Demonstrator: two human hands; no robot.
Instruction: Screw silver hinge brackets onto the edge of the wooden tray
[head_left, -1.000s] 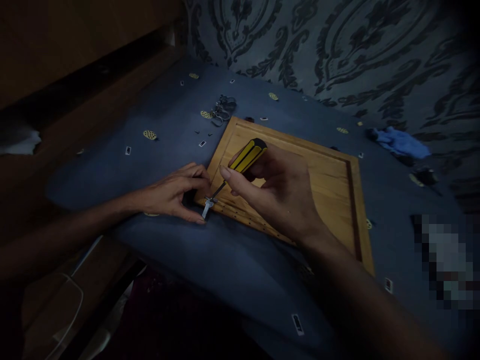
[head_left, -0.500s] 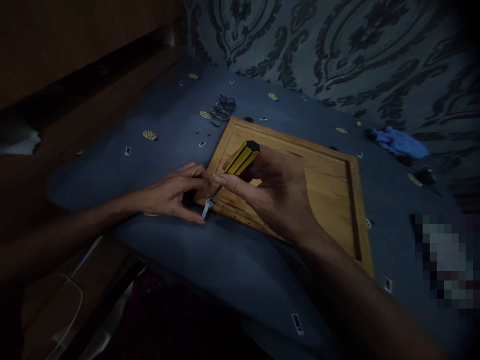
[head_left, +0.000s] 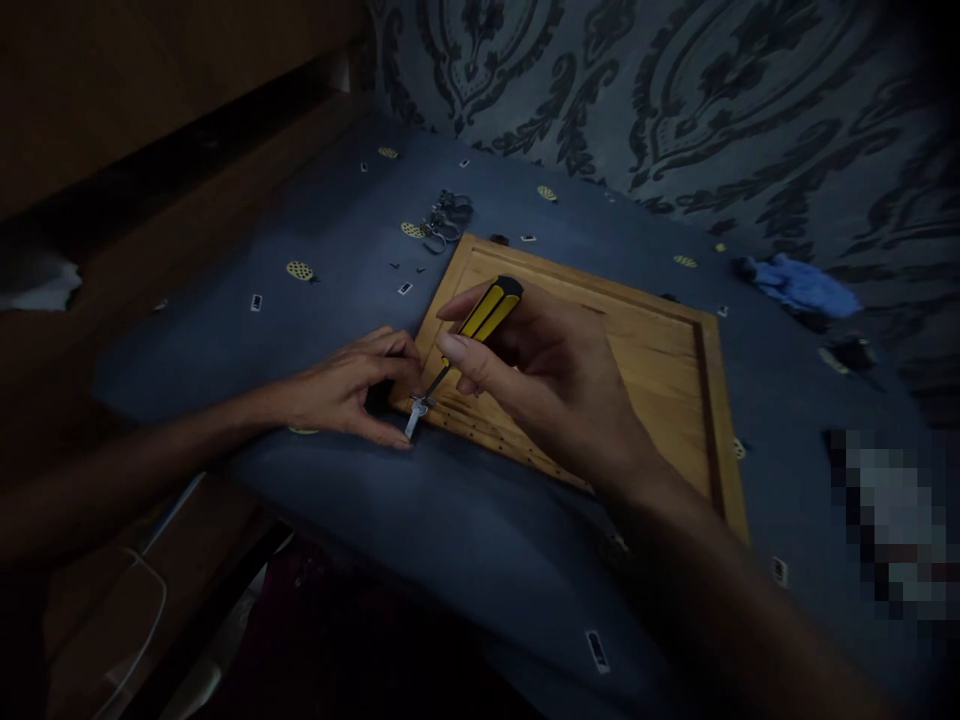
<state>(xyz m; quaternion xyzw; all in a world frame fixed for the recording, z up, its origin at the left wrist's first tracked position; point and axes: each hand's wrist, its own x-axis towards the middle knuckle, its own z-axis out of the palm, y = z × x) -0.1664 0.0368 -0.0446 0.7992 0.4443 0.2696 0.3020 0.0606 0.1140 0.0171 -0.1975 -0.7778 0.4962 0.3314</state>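
Tipped slightly rightward at its top since the earlier frame, the screwdriver, pinched in the fingers of the right hand, slants down-left to the metal bracket, which the nearer left hand holds between thumb and fingers at the wooden panel.

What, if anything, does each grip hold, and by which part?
Right grip: the screwdriver, by its yellow-and-black handle. Left grip: at the metal piece; a hold cannot be confirmed.
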